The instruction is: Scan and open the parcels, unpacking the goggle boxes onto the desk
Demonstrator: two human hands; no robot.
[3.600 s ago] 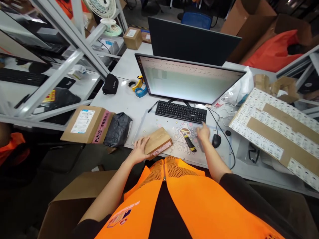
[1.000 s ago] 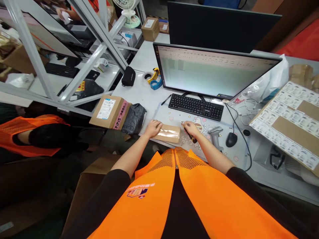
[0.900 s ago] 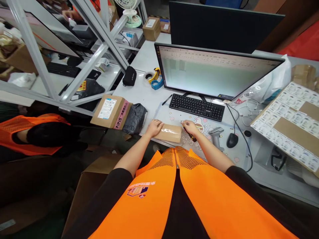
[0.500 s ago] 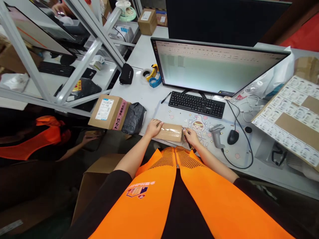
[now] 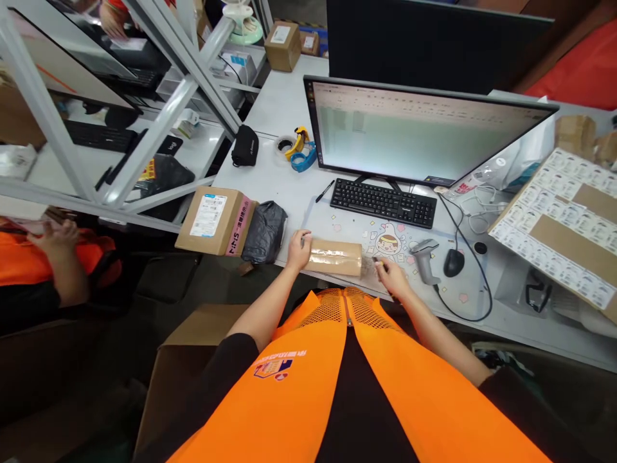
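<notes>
A small brown cardboard box point(image 5: 335, 258) with clear, shiny tape along its top lies at the front edge of the desk. My left hand point(image 5: 299, 251) grips its left end, with the fingers curled round the edge. To the right of the box, my right hand point(image 5: 393, 280) is closed round a box cutter point(image 5: 378, 260), whose tip points left and away from me. The cutter is apart from the box's right end, and most of its handle is hidden in my palm. Crumpled clear plastic tape or film point(image 5: 368, 269) shows between the box and the cutter.
Left of my left hand stand a dark plastic parcel point(image 5: 264, 233) and a labelled carton point(image 5: 210, 220). Beyond are a keyboard point(image 5: 383, 202), monitor point(image 5: 429, 132) and tape dispensers point(image 5: 303, 154). A barcode scanner point(image 5: 424, 260) and mouse point(image 5: 454, 262) lie right. A co-worker's hand point(image 5: 58, 238) shows far left.
My right hand has drawn the box cutter rightward, away from the box's right end. My left hand still holds the box. The co-worker at left has shifted left, with the hand now raised.
</notes>
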